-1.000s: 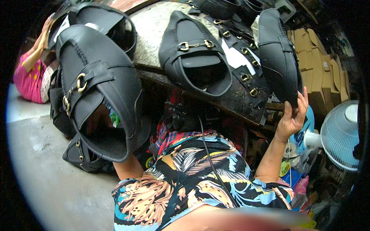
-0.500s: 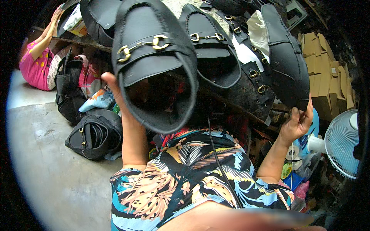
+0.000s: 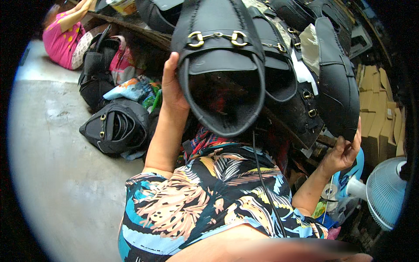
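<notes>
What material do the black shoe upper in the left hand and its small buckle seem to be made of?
The black shoe upper, held up by the left hand, looks like leather or faux leather: a smooth, slightly matte surface with a soft sheen and stitched seams. Which of the two, the picture cannot settle. The buckle looks like gold-coloured polished metal, since it glints; plated plastic is possible.

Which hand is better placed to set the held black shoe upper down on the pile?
Left. The left hand already grips the black shoe upper by its edge; the right hand is occupied at another upper on the pile's right side.
</notes>
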The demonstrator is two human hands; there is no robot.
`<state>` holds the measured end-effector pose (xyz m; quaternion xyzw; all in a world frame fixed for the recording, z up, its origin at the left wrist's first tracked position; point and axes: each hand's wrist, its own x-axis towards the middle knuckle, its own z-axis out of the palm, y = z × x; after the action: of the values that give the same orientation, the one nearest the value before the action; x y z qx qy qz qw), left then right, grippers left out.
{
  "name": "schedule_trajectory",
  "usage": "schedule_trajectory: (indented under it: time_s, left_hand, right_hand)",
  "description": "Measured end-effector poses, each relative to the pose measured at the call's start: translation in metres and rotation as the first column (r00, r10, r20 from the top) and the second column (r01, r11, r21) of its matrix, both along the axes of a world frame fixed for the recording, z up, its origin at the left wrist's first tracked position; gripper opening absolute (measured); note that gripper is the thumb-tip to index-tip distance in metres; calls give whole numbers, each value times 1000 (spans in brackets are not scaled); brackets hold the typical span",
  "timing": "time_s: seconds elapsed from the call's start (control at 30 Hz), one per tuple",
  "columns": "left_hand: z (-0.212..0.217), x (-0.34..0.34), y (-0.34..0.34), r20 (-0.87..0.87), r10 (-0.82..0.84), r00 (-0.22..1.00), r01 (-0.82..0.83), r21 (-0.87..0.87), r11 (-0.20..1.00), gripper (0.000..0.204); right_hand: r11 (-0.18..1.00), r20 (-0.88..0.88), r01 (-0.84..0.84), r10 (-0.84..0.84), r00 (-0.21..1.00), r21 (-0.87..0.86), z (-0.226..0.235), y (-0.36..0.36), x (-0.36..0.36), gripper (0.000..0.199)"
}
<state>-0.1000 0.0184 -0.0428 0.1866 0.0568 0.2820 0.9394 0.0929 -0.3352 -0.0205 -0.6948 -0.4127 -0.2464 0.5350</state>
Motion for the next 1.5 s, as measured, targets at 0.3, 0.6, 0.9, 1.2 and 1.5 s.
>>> schedule_trajectory:
  time_s: [0.3,0.6,0.9,1.2,1.5]
  left_hand:
    - [0,1,-9,82,-91,992,92,-9,996,50]
    - [-5,-2,-7,84,-106,991,110,-36,993,50]
    - [-11,-7,-7,37,-74,997,76,-52,996,49]
    - [-19,-7,-4,35,-64,997,65,-30,997,50]
    - [-22,-11,-2,17,-37,999,37,-7,999,53]
  right_hand:
    - [998,-52,-18,21,998,52,-6,-1,2,33]
    - [999,-79,16,-12,997,44,-11,-7,3,31]
    - [1000,-79,5,-3,997,29,-13,-10,6,35]
    - [1000,-89,25,-25,996,2,-12,-7,4,37]
    - [1000,-79,-2,5,997,29,-14,-8,5,38]
